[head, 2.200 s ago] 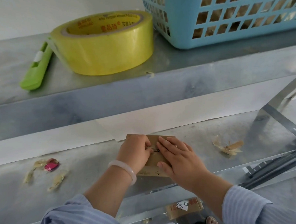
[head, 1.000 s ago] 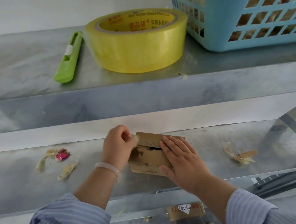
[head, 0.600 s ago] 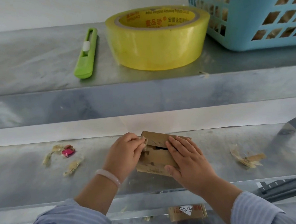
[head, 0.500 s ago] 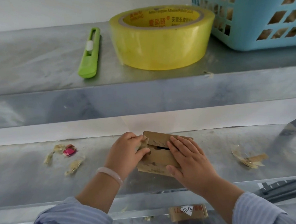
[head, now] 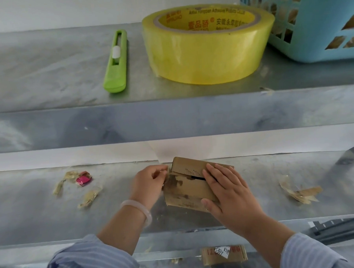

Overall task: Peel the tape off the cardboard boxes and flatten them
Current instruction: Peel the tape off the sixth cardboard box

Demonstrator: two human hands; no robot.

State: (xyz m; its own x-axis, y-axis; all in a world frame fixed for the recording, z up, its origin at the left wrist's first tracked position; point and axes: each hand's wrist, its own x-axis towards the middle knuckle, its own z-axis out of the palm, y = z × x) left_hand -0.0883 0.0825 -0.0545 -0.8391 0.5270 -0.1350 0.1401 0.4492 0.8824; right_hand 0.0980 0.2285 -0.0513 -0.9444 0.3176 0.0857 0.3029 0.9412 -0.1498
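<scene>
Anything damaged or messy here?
The cardboard box has its top layer torn in dark patches at its left end, beside the left hand. Crumpled tape scraps lie loose on the lower shelf, left and right of it.

Hands: 2, i.e. left hand (head: pixel 149 183), right hand (head: pixel 230 194). Boxes: 2, i.e. box (head: pixel 187 188) on lower shelf (head: pixel 43 218), labelled box (head: pixel 223 253) below. Tape strip (head: pixel 167 175) at box end: 1. Shelves: 2 incl. upper shelf (head: pixel 46 79). Roll (head: pixel 208 48): 1. Cutter (head: pixel 116 61): 1. Basket (head: pixel 320 24): 1. Bracelet (head: pixel 139 207): 1. Pink wrapper (head: pixel 83 179): 1. Scraps: approx. 3 clumps, 2 on the left (head: pixel 65 180) (head: pixel 90 197), 1 on the right (head: pixel 300 192); exact no. of pcs unclear.
</scene>
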